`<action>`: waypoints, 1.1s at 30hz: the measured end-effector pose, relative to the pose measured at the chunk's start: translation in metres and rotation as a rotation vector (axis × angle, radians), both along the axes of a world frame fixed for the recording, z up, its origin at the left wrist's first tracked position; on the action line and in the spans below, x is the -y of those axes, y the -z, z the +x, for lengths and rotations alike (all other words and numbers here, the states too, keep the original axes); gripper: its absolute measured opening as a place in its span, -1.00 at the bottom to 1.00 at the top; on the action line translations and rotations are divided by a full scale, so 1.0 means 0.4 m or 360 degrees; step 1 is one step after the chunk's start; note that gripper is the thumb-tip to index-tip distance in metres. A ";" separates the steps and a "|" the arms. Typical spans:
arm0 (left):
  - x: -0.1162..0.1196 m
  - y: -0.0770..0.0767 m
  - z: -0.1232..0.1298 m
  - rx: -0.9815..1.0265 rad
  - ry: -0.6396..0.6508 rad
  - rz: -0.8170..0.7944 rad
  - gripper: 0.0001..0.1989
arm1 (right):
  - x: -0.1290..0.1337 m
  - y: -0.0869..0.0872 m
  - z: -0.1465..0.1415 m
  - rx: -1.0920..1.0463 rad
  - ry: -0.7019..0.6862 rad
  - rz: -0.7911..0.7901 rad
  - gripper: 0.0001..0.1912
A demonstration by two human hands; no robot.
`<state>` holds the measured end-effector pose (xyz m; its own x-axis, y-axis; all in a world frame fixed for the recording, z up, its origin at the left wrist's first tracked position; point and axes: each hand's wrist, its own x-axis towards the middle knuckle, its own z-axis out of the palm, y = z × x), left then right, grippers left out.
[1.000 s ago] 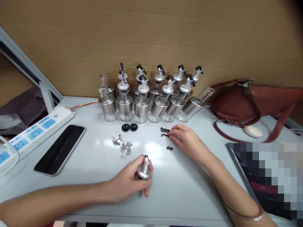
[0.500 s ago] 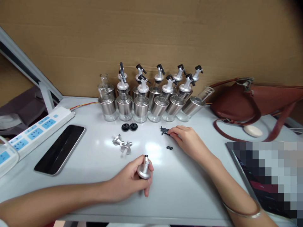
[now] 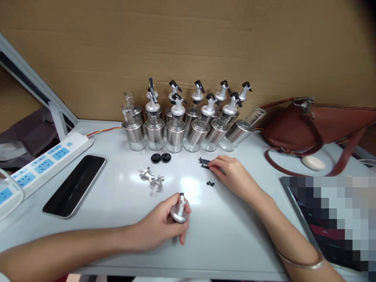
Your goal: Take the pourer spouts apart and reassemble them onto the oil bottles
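My left hand (image 3: 166, 225) is wrapped around a silver pourer spout (image 3: 179, 211), which points upward with a small black tip. Over to the right, my right hand (image 3: 230, 172) has its fingertips pinched on the end of a black lever (image 3: 205, 165), which lies beside a similar piece on the table. Small black caps (image 3: 210, 183) lie just below those fingers. Two more silver spouts (image 3: 156, 183) rest on their sides left of centre. Behind them sit two round black stoppers (image 3: 161, 158), side by side.
Several glass and steel bottles (image 3: 175, 131) stand in rows at the back, many topped with pourers. A phone (image 3: 75, 186) and a power strip (image 3: 44, 166) lie at left. On the right are a brown bag (image 3: 320, 125), a white oval object (image 3: 313, 162) and a partly blurred-out dark device (image 3: 311, 223).
Both hands stay almost where they were. The black levers at my right fingertips have shifted very slightly; the left hand keeps its hold on the spout.
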<state>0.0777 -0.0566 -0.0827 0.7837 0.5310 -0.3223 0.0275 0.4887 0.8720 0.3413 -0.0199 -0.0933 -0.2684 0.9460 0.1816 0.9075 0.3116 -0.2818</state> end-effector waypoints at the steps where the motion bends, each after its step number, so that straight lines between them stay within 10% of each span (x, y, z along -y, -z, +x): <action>1: 0.000 0.000 0.000 -0.0001 0.0001 -0.0002 -0.77 | -0.001 0.002 0.000 0.0000 -0.0007 0.0015 -0.84; 33: -0.001 -0.003 0.003 -0.0021 0.0020 -0.0011 -0.77 | 0.018 -0.022 -0.016 -0.0113 -0.0202 -0.0051 -0.81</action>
